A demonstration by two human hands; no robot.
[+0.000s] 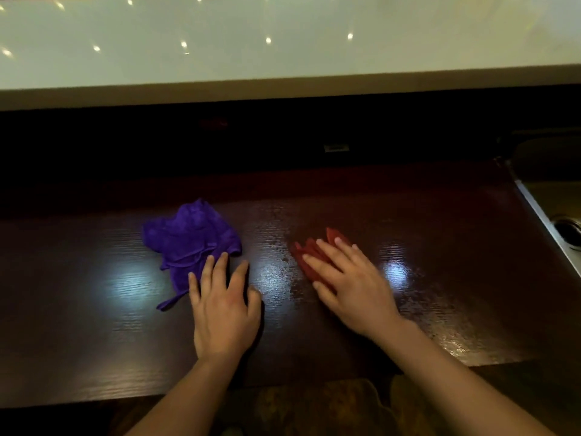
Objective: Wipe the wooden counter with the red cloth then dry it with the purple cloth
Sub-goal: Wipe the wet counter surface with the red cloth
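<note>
Step in hand, judged: the wet wipe with the red cloth; drying not yet begun.

Right hand [345, 284] pressed flat on the red cloth [309, 256], fingers spread and extended, nothing pinched or gripped; cloth pinned under palm and fingers, only its edges showing at the hand's 10 to 12 o'clock. Slightly blurred outline (consistent with a stroke under way, though direction cannot be told).

Left hand [224, 309] flat on the wooden counter [440, 278], fingers open and splayed, holding nothing. Fingertips touching or overlapping the near edge of the purple cloth [191, 240]; exact contact hard to tell. Purple cloth lying crumpled at the left hand's 11 o'clock, well apart from the red cloth, which sits at its 3 o'clock.

Streaked, speckled sheen on the counter around and to the right of the red cloth, read as moisture; surface left of the purple cloth looking dry and apparently unwiped. Edge of a metal sink [553, 215] at the far right, about 3 o'clock of the red cloth.

Next move calls for: steady downward pressure, overlapping strokes carried toward 9 o'clock, purple cloth lifted clear so the patch beneath gets wiped, then a switch of cloths.
</note>
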